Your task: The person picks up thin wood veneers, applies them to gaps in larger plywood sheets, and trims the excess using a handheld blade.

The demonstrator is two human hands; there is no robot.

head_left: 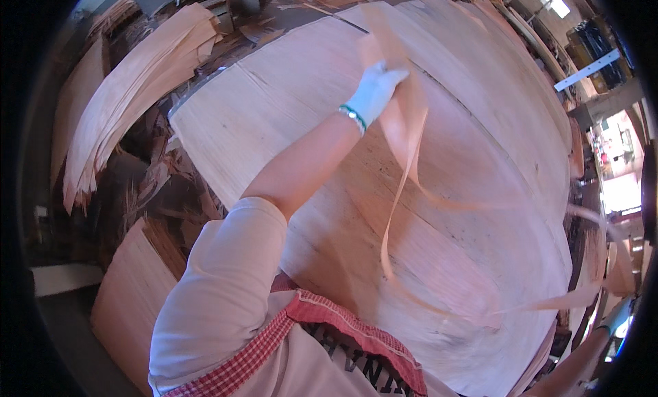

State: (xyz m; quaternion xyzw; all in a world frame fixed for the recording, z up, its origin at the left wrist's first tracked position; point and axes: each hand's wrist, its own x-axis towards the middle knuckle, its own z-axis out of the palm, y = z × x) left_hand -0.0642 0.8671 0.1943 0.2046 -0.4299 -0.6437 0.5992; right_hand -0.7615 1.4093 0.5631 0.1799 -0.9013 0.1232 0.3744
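Note:
My left hand [379,89], in a white knit glove with a green cuff, reaches over the middle of a broad sheet stack. Its fingers are closed around thin wood veneer strips [414,99], which rise beyond the hand and trail down in narrow, curling ends. Under them lies a wide stack of pale wood veneer sheets [274,109], with a dark straight gap running across it. Far out at the lower right rim is my right hand [619,316], also gloved. Blurred veneer ribbons [562,300] pass close to it; its fingers are too unclear to read.
Another pile of veneer sheets [147,89] stands at the left, fanned and ragged at its ends. Broken veneer scraps [154,184] lie between it and the main stack. More sheets [133,280] sit at lower left. A white perforated bar [587,70] juts in at upper right.

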